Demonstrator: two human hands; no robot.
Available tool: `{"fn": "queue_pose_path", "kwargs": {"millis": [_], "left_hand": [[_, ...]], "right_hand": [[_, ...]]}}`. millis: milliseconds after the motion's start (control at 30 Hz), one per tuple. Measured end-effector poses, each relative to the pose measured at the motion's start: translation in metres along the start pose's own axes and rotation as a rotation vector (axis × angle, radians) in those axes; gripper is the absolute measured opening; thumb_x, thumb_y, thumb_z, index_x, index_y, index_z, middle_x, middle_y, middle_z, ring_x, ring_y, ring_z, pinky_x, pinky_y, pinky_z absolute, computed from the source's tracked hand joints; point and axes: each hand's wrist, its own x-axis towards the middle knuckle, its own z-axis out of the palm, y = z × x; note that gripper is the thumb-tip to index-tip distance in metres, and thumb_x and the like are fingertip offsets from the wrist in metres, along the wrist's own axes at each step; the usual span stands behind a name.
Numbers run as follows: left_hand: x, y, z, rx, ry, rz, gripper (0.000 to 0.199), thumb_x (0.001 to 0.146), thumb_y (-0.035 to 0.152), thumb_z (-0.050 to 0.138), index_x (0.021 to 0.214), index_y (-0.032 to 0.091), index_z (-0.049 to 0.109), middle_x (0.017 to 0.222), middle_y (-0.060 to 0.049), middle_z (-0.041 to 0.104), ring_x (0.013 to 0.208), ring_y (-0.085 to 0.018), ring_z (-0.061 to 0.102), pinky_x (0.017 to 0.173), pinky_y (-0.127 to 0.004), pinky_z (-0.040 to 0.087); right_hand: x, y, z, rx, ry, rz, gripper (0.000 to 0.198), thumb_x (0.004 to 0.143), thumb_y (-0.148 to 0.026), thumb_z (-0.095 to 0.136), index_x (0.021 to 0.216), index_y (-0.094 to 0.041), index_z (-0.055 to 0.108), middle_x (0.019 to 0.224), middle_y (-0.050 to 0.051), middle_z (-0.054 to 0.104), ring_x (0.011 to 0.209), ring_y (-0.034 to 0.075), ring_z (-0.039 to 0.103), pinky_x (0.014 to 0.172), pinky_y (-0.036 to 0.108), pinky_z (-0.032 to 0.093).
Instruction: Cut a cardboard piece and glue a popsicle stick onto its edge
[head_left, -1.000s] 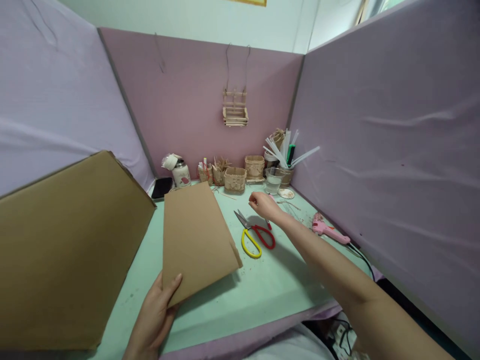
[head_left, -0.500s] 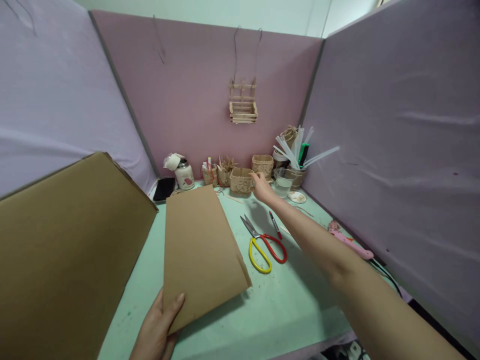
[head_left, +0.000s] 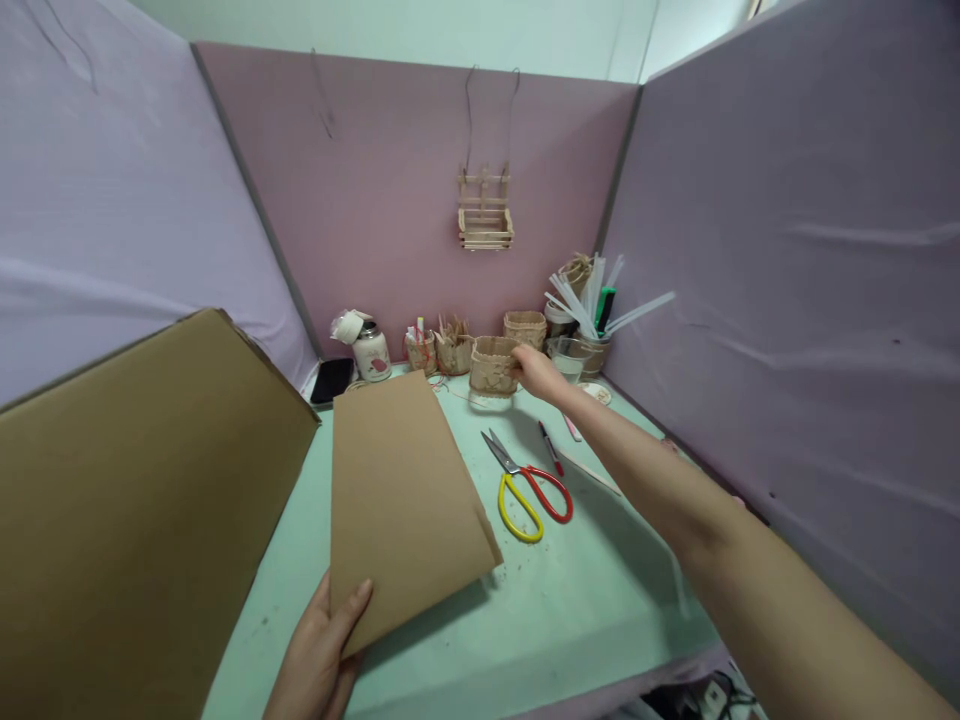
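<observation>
My left hand (head_left: 322, 640) grips the near left corner of a flat piece of brown cardboard (head_left: 401, 510), thumb on top. The cardboard slants over the table, its near edge raised. My right hand (head_left: 538, 374) reaches to the back and pinches the right rim of a small woven-looking basket (head_left: 493, 366), which hangs slightly above the table top. Between my arms lie open scissors (head_left: 517, 480) with one yellow and one red handle. A red and dark pen (head_left: 551, 448) is beside them, and a thin pale stick (head_left: 592, 472) lies under my right forearm.
A large cardboard sheet (head_left: 150, 500) fills the left side. Along the back stand a white jar (head_left: 371, 352), a phone (head_left: 332, 381), small pots (head_left: 453, 352), another basket (head_left: 525, 326), a clear cup of liquid (head_left: 567, 362) and white glue sticks (head_left: 577, 300). A stick rack (head_left: 485, 225) hangs on the pink wall.
My right hand has lifted the small basket off the table and moved it slightly right. My left hand and the cardboard have hardly moved.
</observation>
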Motion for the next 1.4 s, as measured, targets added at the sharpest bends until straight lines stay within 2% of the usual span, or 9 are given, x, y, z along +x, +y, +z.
{"fn": "queue_pose_path", "kwargs": {"millis": [100, 200, 467, 700, 833, 967, 1100, 1233, 1400], "left_hand": [[0.001, 0.001, 0.001, 0.013, -0.005, 0.021, 0.081, 0.062, 0.048, 0.082, 0.135, 0.025, 0.053, 0.126, -0.008, 0.066, 0.115, -0.03, 0.06, 0.086, -0.034, 0.054], [0.002, 0.001, 0.002, 0.014, -0.012, 0.022, 0.082, 0.063, 0.048, 0.082, 0.136, 0.026, 0.051, 0.128, -0.007, 0.065, 0.116, -0.029, 0.06, 0.084, -0.032, 0.055], [0.003, 0.003, 0.003, 0.057, 0.014, 0.051, 0.085, 0.059, 0.051, 0.083, 0.135, 0.028, 0.052, 0.129, -0.007, 0.064, 0.117, -0.03, 0.058, 0.077, -0.029, 0.056], [0.002, 0.007, 0.006, 0.046, -0.013, 0.068, 0.08, 0.058, 0.045, 0.085, 0.13, 0.027, 0.056, 0.131, -0.005, 0.063, 0.119, -0.03, 0.057, 0.08, -0.03, 0.057], [-0.001, 0.009, 0.01, 0.031, -0.006, 0.09, 0.075, 0.057, 0.042, 0.086, 0.125, 0.025, 0.059, 0.128, -0.007, 0.064, 0.116, -0.031, 0.06, 0.081, -0.032, 0.058], [0.0, 0.008, 0.01, 0.037, 0.001, 0.088, 0.077, 0.058, 0.046, 0.085, 0.126, 0.025, 0.058, 0.132, -0.008, 0.062, 0.118, -0.031, 0.058, 0.077, -0.03, 0.058], [0.0, 0.006, 0.008, -0.003, -0.039, 0.091, 0.081, 0.061, 0.044, 0.084, 0.133, 0.026, 0.053, 0.131, -0.007, 0.062, 0.119, -0.029, 0.058, 0.079, -0.029, 0.057], [-0.001, 0.004, 0.005, -0.004, -0.048, 0.08, 0.083, 0.063, 0.045, 0.083, 0.137, 0.026, 0.05, 0.131, -0.006, 0.062, 0.119, -0.027, 0.057, 0.075, -0.025, 0.055], [-0.003, 0.002, 0.002, 0.008, -0.042, 0.088, 0.086, 0.06, 0.048, 0.084, 0.136, 0.025, 0.05, 0.13, -0.007, 0.063, 0.12, -0.029, 0.057, 0.074, -0.026, 0.055]], "right_hand": [[-0.039, 0.005, -0.025, 0.169, 0.002, 0.019, 0.014, 0.084, -0.025, 0.063, 0.094, -0.015, 0.06, 0.1, 0.008, 0.062, 0.091, 0.021, 0.06, 0.08, 0.036, 0.051], [-0.083, 0.009, -0.048, 0.379, -0.043, 0.04, 0.017, 0.085, -0.031, 0.058, 0.097, -0.019, 0.056, 0.086, 0.003, 0.062, 0.074, 0.017, 0.06, 0.065, 0.03, 0.051], [-0.182, 0.014, -0.082, 0.753, -0.104, 0.037, 0.032, 0.077, -0.036, 0.063, 0.104, -0.021, 0.056, 0.092, 0.003, 0.062, 0.077, 0.015, 0.058, 0.068, 0.029, 0.049], [-0.226, 0.017, -0.096, 0.81, -0.07, 0.057, 0.036, 0.076, -0.036, 0.065, 0.107, -0.022, 0.058, 0.087, 0.004, 0.063, 0.073, 0.016, 0.057, 0.063, 0.029, 0.048], [-0.222, 0.018, -0.102, 0.751, -0.007, 0.059, 0.027, 0.077, -0.036, 0.064, 0.1, -0.022, 0.058, 0.082, 0.002, 0.062, 0.069, 0.014, 0.055, 0.062, 0.028, 0.047], [-0.196, 0.021, -0.096, 0.641, 0.096, 0.051, 0.027, 0.078, -0.034, 0.059, 0.102, -0.023, 0.056, 0.091, 0.003, 0.062, 0.076, 0.016, 0.057, 0.065, 0.028, 0.049], [-0.154, 0.023, -0.079, 0.477, 0.234, 0.028, 0.021, 0.074, -0.025, 0.056, 0.095, -0.021, 0.054, 0.098, 0.004, 0.056, 0.081, 0.017, 0.054, 0.068, 0.031, 0.049], [-0.118, 0.013, -0.057, 0.305, 0.275, -0.037, 0.015, 0.072, -0.016, 0.055, 0.086, -0.02, 0.053, 0.096, 0.004, 0.053, 0.088, 0.02, 0.052, 0.079, 0.035, 0.046], [-0.109, -0.005, -0.034, 0.124, 0.253, -0.079, 0.014, 0.074, -0.011, 0.054, 0.085, -0.019, 0.051, 0.097, 0.005, 0.054, 0.092, 0.02, 0.051, 0.084, 0.034, 0.042]]}}
